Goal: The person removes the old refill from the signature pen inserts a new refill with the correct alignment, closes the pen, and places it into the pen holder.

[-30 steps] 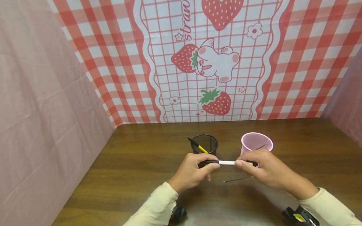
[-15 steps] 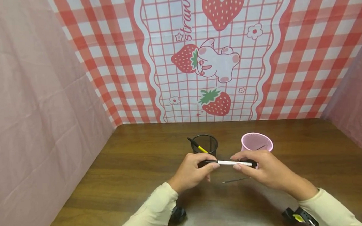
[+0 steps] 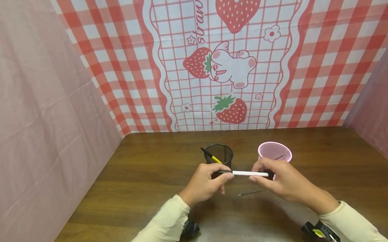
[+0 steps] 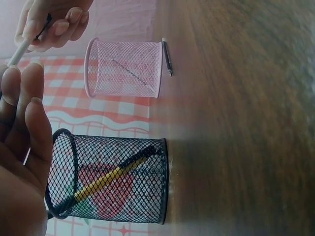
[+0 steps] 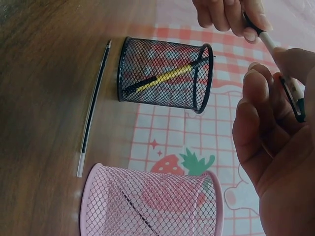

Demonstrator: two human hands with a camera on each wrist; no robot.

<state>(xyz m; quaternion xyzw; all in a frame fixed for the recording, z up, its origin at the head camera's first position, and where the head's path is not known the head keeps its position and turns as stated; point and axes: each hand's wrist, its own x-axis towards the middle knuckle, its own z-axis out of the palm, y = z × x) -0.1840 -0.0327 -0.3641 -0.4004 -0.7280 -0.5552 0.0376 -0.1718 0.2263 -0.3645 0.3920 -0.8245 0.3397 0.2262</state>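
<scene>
My left hand [image 3: 204,182] pinches the black front end of a white-barrelled pen [image 3: 244,173], which lies nearly level above the table. Around its other end, my right hand [image 3: 284,178] holds the barrel between thumb and fingers; a black clip [image 5: 290,98] shows there in the right wrist view. Below the hands a thin dark pen refill [image 5: 93,108] with a clear end lies on the wood. Behind the left hand stands a black mesh cup [image 3: 226,147] with a yellow-and-black pen [image 5: 170,74] leaning inside. A pink mesh cup [image 3: 263,152] behind the right hand contains another thin dark refill [image 4: 129,72].
The brown wooden table [image 3: 144,182] reaches back to a red-and-white checked strawberry cloth [image 3: 132,65]. Pink cloth [image 3: 41,107] hangs at both sides. Dark wrist devices [image 3: 320,233] sit under the sleeves.
The right fingers loosened and shifted along the pen toward its clip end, so more white barrel shows between the hands. My left hand keeps its pinch. The cups stay in place.
</scene>
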